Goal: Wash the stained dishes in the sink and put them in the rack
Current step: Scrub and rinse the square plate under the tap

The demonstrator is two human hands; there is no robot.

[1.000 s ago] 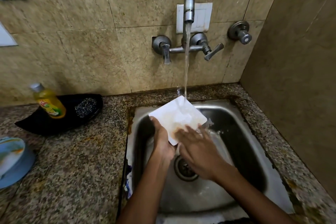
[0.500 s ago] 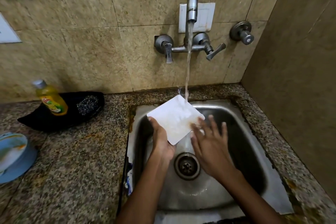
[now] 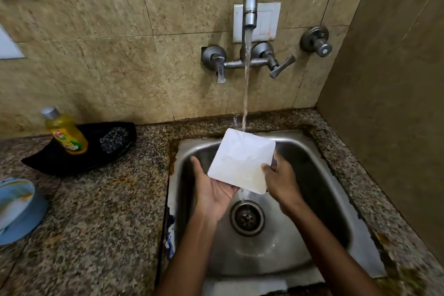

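Note:
A white square plate (image 3: pixel 240 158) is held tilted over the steel sink (image 3: pixel 331 170), under the running tap (image 3: pixel 249 0). Water strikes its far edge and runs off the near corner toward the drain (image 3: pixel 247 217). My left hand (image 3: pixel 212 190) lies palm up beneath the plate's left side and supports it. My right hand (image 3: pixel 280 180) grips the plate's right edge with thumb on top. A faint yellowish stain shows near the plate's lower right part.
On the granite counter (image 3: pixel 103 211) to the left stand a yellow dish-soap bottle (image 3: pixel 66 132) and a steel scrubber (image 3: pixel 113 139) in a black dish (image 3: pixel 55 161). A blue plate (image 3: pixel 16 209) lies at the far left edge. A side wall (image 3: pixel 389 103) closes the right.
My right hand stopped rubbing the plate's face and took hold of its right edge. My left hand turned palm up under the plate, which shifted slightly right.

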